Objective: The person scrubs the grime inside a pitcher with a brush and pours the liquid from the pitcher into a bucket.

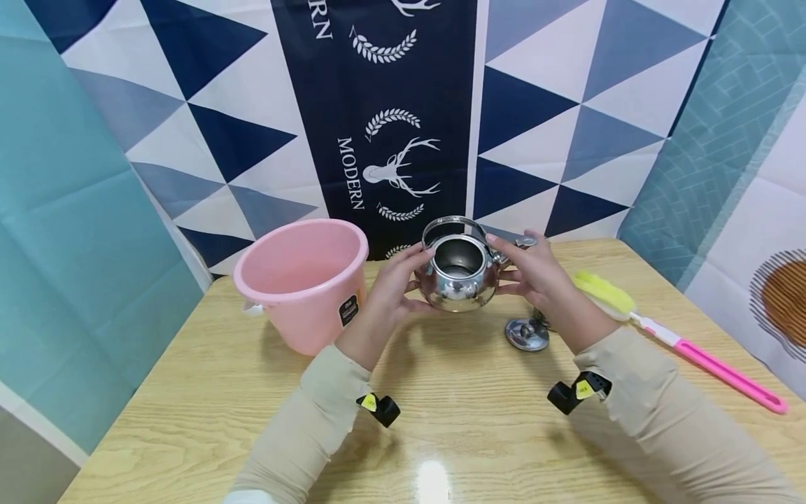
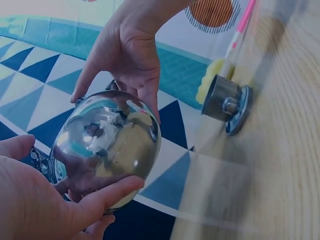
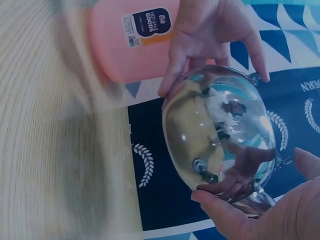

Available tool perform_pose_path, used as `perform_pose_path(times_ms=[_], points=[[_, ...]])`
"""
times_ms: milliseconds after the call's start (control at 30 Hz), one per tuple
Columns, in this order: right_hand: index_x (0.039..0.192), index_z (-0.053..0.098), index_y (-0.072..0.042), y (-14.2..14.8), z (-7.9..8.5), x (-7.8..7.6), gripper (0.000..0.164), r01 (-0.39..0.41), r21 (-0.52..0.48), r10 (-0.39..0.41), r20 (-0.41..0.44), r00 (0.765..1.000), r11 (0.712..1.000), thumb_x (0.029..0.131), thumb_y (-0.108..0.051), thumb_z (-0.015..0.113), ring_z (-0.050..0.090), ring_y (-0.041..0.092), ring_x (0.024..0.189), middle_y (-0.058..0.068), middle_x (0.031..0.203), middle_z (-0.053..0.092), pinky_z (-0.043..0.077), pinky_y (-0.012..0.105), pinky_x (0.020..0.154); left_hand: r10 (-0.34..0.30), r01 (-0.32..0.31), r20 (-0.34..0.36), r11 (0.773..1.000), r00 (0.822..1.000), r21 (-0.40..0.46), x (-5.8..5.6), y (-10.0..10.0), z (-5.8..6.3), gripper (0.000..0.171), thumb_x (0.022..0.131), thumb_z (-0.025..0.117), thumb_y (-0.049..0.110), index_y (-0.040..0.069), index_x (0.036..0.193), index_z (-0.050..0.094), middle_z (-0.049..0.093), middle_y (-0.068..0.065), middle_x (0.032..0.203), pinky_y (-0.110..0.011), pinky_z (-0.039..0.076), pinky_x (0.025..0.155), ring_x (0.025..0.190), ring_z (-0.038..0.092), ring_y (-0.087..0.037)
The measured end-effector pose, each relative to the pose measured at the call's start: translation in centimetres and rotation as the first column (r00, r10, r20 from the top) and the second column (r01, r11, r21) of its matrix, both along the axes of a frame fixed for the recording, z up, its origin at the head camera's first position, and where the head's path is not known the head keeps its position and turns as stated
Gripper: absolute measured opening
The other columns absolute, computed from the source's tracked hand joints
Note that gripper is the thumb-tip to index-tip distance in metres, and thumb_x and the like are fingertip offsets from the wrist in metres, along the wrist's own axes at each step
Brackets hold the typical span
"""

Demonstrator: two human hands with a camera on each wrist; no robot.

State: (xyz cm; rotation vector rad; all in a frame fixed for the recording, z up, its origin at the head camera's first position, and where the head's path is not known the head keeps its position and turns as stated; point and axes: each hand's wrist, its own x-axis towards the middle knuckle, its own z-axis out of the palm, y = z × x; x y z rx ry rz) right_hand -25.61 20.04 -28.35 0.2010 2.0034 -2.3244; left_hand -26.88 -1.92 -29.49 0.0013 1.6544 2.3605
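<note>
A shiny steel teapot (image 1: 458, 288) is held up over the table, lidless, its round mouth tipped toward the head camera. My left hand (image 1: 398, 281) grips its left side, fingers and thumb spread round the belly. On the other side my right hand (image 1: 535, 273) holds it beside the spout, thumb near the rim. A hoop handle (image 1: 452, 220) arches behind the mouth. Below the right forearm, the lid (image 1: 526, 336) lies on the table. In the left wrist view a metal strainer cup (image 2: 220, 98) is attached to or against that lid.
A pink bucket (image 1: 301, 294) stands at the back left, close to the left forearm. To the right lies a brush with a yellow head (image 1: 604, 292) and a pink handle (image 1: 724, 367). Patterned cloth (image 1: 403, 105) hangs behind the wooden table (image 1: 491, 434).
</note>
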Motion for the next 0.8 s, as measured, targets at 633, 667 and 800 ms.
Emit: perform_pose_path(times_ms=[633, 667, 800], points=[[0.135, 0.032, -0.005, -2.6, 4.9, 0.2, 0.077, -0.018, 0.035, 0.021, -0.081, 0.996, 0.999, 0.083, -0.041, 0.076, 0.068, 0.021, 0.085, 0.01, 0.114, 0.051, 0.058, 0.045, 0.078, 0.035, -0.035, -0.081, 0.999, 0.996, 0.0, 0.7, -2.8, 4.5, 0.053, 0.091, 0.068, 0.02, 0.018, 0.142, 0.051, 0.045, -0.003, 0.135, -0.072, 0.046, 0.079, 0.105, 0.048, -0.03], [0.137, 0.029, -0.006, -2.7, 5.2, 0.2, 0.08, -0.019, 0.04, 0.022, -0.086, 0.996, 0.999, 0.083, -0.041, 0.076, 0.069, 0.02, 0.083, 0.011, 0.115, 0.051, 0.058, 0.045, 0.077, 0.03, -0.031, -0.089, 1.0, 0.996, -0.002, 0.8, -3.0, 4.8, 0.053, 0.092, 0.068, 0.021, 0.017, 0.142, 0.05, 0.045, -0.002, 0.137, -0.072, 0.046, 0.079, 0.104, 0.048, -0.03], [0.134, 0.034, -0.003, -3.4, 6.1, 0.0, 0.076, -0.029, 0.03, 0.032, -0.109, 0.994, 0.999, 0.083, -0.039, 0.077, 0.07, 0.022, 0.082, 0.014, 0.114, 0.051, 0.058, 0.045, 0.077, 0.004, -0.005, -0.115, 1.0, 0.993, -0.007, 0.7, -3.9, 5.9, 0.054, 0.093, 0.066, 0.021, 0.018, 0.144, 0.049, 0.042, 0.001, 0.141, -0.071, 0.047, 0.082, 0.102, 0.047, -0.03]])
